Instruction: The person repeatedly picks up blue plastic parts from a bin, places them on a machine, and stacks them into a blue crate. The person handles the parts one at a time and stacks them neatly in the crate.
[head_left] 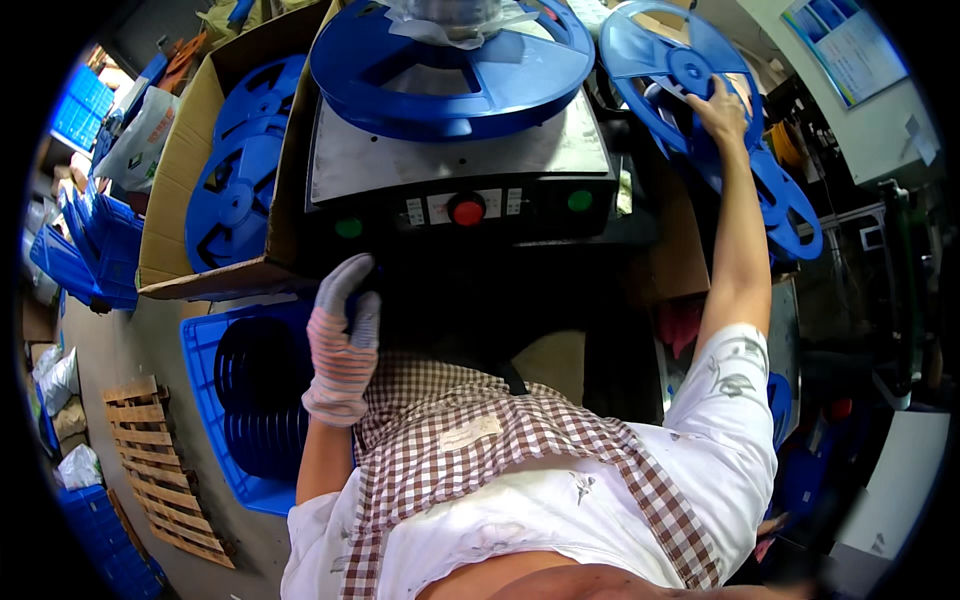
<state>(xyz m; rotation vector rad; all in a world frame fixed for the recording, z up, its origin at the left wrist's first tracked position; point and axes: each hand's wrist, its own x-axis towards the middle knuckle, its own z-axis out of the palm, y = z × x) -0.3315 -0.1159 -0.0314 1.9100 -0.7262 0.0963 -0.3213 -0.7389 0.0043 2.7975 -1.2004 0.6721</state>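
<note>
My bare right hand (722, 112) reaches out to the far right, its fingers hooked over the hub area of a blue plastic reel (640, 45). More blue reels (790, 215) lean beneath that one. My left hand (343, 345), in a striped knit glove, is raised beside the machine's front left corner. Its fingers stretch upward with the thumb apart, and nothing shows in it. Between my hands stands a machine (400, 165) with a pale top and a dark front panel carrying a red button (466, 209) and two green ones. A large blue reel (520, 85) lies on its top.
Left of the machine, a cardboard box (165, 235) holds blue reels. Below it, a blue crate (215, 400) contains rows of black discs. A wooden pallet (160, 455) lies on the floor at the left, near stacked blue crates (100, 530). A white panel (800, 60) stands at the far right.
</note>
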